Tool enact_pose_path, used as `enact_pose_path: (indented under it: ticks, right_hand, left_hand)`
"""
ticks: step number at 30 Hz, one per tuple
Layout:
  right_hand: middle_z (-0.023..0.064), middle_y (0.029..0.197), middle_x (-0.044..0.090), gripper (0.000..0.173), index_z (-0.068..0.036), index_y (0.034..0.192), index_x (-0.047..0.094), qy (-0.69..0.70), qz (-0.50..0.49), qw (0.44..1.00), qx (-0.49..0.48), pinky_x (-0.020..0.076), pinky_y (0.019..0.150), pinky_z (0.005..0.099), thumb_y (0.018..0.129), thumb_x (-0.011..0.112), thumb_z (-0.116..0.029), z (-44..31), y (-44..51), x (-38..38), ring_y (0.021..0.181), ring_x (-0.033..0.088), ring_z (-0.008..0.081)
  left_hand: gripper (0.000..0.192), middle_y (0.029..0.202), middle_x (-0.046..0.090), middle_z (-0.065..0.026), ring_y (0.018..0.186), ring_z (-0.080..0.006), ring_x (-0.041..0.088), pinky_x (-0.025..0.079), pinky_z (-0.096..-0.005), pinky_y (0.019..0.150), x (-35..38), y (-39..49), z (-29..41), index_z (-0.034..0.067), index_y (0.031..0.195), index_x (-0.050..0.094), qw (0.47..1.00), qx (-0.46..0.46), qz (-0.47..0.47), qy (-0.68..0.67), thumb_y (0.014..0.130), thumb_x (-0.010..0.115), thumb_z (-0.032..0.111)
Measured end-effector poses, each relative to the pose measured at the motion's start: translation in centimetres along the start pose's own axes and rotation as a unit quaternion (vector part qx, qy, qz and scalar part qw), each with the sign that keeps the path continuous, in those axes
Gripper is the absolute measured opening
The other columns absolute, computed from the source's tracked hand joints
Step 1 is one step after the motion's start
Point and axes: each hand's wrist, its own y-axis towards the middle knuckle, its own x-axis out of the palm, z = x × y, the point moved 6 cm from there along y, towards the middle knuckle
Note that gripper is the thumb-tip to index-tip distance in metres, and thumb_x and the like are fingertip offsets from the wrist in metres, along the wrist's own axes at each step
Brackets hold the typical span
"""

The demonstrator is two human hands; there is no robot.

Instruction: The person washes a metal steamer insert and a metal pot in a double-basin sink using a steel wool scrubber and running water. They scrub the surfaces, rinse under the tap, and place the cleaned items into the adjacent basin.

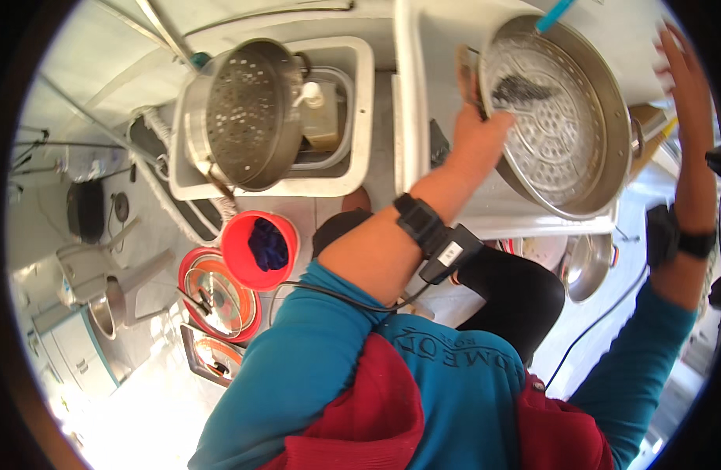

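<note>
My left hand [481, 132] grips the loop handle of a wide steel steamer pan [613, 135], its thumb against the rim. The pan is tilted over a white basin [416, 176], and its perforated bottom looks wet. A dark, coarse scouring pad [522, 89] lies on that bottom. At the top, the end of a blue tube [554, 14] reaches over the pan's rim. My right hand [683, 76] is raised at the far right, apart from the pan, with its fingers spread and nothing in it.
Left of the basin, a white tub [366, 117] holds another perforated steel pot [254, 117] and a pump bottle [320, 117]. Below stand a red bucket [231, 252] with dark blue cloth and a red basin [254, 323] with glass lids. A steel bowl [589, 270] lies lower right; a cable [595, 326] hangs near my right arm.
</note>
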Motion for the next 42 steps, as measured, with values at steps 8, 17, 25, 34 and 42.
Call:
enact_pose_path:
  ticks: [8, 17, 25, 34, 42]
  right_hand:
    - [0.0019, 0.102, 0.061, 0.043, -0.014, 0.126, 0.054, 0.008, 0.006, 0.986, 0.167, 0.0367, 0.061, 0.0213, 0.092, 0.047, -0.04, 17.4, -12.9, -9.6, 0.075, 0.052, 0.0081]
    - [0.0036, 0.103, 0.063, 0.056, -0.01, 0.122, 0.053, -0.028, 0.049, 0.895, 0.443, 0.0409, 0.068, 0.0297, 0.084, 0.056, -0.051, 27.1, -32.9, -15.8, 0.084, 0.057, 0.0163]
    - [0.0065, 0.105, 0.062, 0.058, -0.011, 0.123, 0.052, -0.067, 0.034, 0.859, 0.507, 0.0457, 0.064, 0.0323, 0.084, 0.055, -0.053, 33.1, -41.2, -18.2, 0.079, 0.06, 0.0209]
    - [0.0042, 0.077, 0.061, 0.031, -0.005, 0.099, 0.062, -0.02, 0.144, 0.852, 0.502, 0.0378, 0.038, 0.0212, 0.084, 0.065, -0.031, 22.6, -52.2, -20.1, 0.051, 0.055, 0.0098]
    - [0.0037, 0.072, 0.058, 0.027, -0.006, 0.094, 0.06, -0.023, 0.205, 0.726, 0.657, 0.038, 0.037, 0.0243, 0.084, 0.063, -0.03, 21.4, -68.6, -23.0, 0.048, 0.054, 0.0112]
  left_hand:
    - [0.084, 0.1, 0.063, -0.0228, 0.092, -0.0335, 0.063, 0.048, -0.0367, 0.083, -0.9, -0.6, -1.7, 0.013, 0.145, 0.015, 0.99, -0.032, 0.085, 0.105, 0.073, 0.058, 0.016]
    - [0.087, 0.109, 0.047, -0.0302, 0.099, -0.0443, 0.053, 0.043, -0.0444, 0.09, -0.1, -3.3, -1.0, 0.017, 0.147, 0.008, 0.962, -0.109, 0.123, 0.217, 0.076, 0.058, 0.024]
    - [0.09, 0.117, 0.044, -0.0307, 0.105, -0.0445, 0.051, 0.04, -0.0453, 0.095, 0.8, -3.4, -3.2, 0.02, 0.147, 0.006, 0.957, -0.142, 0.128, 0.217, 0.075, 0.06, 0.027]
    - [0.038, 0.095, 0.066, -0.0091, 0.083, -0.021, 0.066, 0.056, -0.0352, 0.061, -7.5, -3.3, 0.5, 0.005, 0.108, 0.058, 0.991, -0.106, 0.021, 0.077, 0.082, 0.057, 0.033]
    - [0.039, 0.11, 0.062, -0.0116, 0.098, -0.0269, 0.062, 0.055, -0.0424, 0.073, -10.2, -2.4, 2.8, 0.006, 0.116, 0.053, 0.981, -0.18, 0.018, 0.069, 0.087, 0.051, 0.031]
